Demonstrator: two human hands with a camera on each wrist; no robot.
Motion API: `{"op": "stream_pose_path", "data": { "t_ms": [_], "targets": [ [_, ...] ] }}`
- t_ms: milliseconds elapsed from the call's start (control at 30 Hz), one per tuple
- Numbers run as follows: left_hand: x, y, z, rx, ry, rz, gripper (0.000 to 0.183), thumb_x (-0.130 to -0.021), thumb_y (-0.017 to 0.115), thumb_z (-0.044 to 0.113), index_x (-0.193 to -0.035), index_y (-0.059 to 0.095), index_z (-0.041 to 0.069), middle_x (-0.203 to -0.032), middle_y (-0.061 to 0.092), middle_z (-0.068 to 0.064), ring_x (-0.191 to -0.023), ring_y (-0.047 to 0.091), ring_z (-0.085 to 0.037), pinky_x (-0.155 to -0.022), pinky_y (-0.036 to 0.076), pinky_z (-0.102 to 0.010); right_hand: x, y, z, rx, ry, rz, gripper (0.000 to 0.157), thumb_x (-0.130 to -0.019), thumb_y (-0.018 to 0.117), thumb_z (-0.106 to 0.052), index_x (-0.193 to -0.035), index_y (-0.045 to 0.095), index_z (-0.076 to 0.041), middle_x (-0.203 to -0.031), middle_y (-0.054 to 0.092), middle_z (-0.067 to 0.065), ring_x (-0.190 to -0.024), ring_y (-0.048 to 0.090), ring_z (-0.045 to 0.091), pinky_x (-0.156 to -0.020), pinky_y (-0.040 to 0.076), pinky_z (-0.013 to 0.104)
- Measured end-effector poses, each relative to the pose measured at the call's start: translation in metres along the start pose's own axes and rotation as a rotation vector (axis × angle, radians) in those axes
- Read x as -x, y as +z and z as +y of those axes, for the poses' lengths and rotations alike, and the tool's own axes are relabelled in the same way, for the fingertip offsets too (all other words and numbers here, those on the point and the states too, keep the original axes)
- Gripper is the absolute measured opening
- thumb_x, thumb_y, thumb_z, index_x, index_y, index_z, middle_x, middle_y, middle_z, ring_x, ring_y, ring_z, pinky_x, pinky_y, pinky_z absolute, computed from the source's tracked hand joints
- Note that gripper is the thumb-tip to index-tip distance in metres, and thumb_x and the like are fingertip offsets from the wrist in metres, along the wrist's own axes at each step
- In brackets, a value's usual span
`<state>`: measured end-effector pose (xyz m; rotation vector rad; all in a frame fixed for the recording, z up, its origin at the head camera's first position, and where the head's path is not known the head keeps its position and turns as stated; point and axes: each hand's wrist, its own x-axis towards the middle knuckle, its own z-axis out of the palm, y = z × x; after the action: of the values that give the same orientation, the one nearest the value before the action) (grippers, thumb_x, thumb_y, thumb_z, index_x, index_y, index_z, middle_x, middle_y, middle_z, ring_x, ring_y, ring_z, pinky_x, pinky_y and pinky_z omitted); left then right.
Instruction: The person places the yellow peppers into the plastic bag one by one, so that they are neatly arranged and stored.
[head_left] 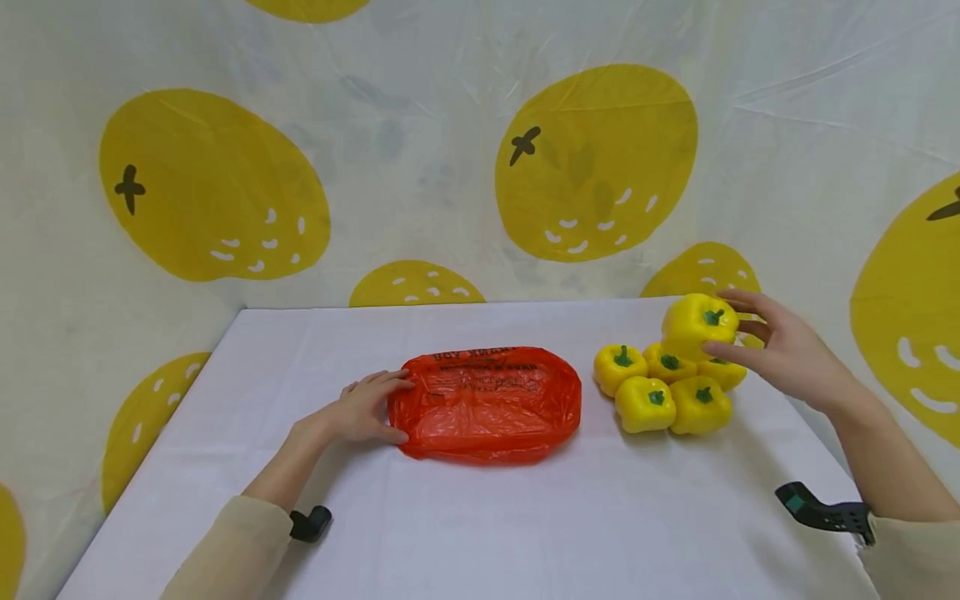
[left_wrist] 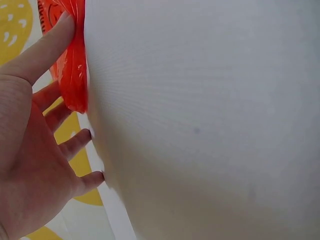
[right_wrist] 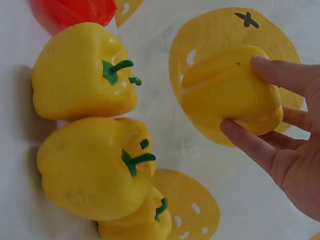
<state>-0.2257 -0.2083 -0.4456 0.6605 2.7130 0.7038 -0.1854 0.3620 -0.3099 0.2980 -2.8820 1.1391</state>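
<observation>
A red plastic bag [head_left: 487, 412] with dark printing lies flat on the white table. My left hand [head_left: 360, 412] touches its left end, fingers spread and fairly straight; in the left wrist view the thumb [left_wrist: 50, 45] rests along the near side of the bag [left_wrist: 75, 80]. On the right, my right hand [head_left: 798, 354] holds a yellow bell pepper [head_left: 686, 327] between thumb and fingers, above the others. In the right wrist view this held pepper [right_wrist: 225, 92] hangs apart from the group. Several more yellow bell peppers [head_left: 645, 406] with green stems stand close together below it.
The white tablecloth [head_left: 465, 533] covers the table, whose back edge meets a pale curtain [head_left: 420, 167] printed with large yellow fruit. A dark wrist-worn device [head_left: 825, 510] sits on the right wrist, and another [head_left: 311, 523] on the left.
</observation>
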Motion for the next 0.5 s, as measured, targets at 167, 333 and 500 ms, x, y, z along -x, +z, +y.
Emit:
{"op": "stream_pose_path", "data": {
  "t_ms": [167,333,500],
  "targets": [
    [0.0,0.0,-0.001,-0.003,0.017,0.01,0.083,-0.079,0.086,0.04,-0.15,0.052,0.014,-0.161,0.037,-0.014,-0.149,0.025,-0.042,-0.112,0.017,-0.076,-0.014,0.015,-0.015,-0.035,-0.01,-0.016,0.083,-0.096,0.075,-0.032,-0.158,0.027,-0.003,-0.157,0.033,0.023,-0.136,0.037,0.052,-0.08,0.038,0.0],
    [0.0,0.0,-0.002,0.004,0.012,0.007,0.083,-0.079,0.086,0.041,-0.15,0.052,0.014,-0.161,0.037,-0.013,-0.149,0.025,-0.042,-0.112,0.016,-0.076,-0.027,0.031,-0.027,-0.04,-0.041,-0.024,0.078,-0.095,0.077,-0.032,-0.153,0.035,-0.004,-0.153,0.04,0.019,-0.136,0.042,0.049,-0.097,0.051,0.023],
    [0.0,-0.001,-0.001,0.011,0.009,0.004,0.082,-0.08,0.086,0.04,-0.15,0.052,0.014,-0.161,0.037,-0.014,-0.149,0.024,-0.043,-0.112,0.015,-0.076,-0.038,0.046,-0.037,-0.02,-0.03,-0.051,0.083,-0.093,0.077,-0.039,-0.155,0.034,-0.004,-0.155,0.04,0.018,-0.137,0.042,0.047,-0.104,0.045,0.061]
  ]
}}
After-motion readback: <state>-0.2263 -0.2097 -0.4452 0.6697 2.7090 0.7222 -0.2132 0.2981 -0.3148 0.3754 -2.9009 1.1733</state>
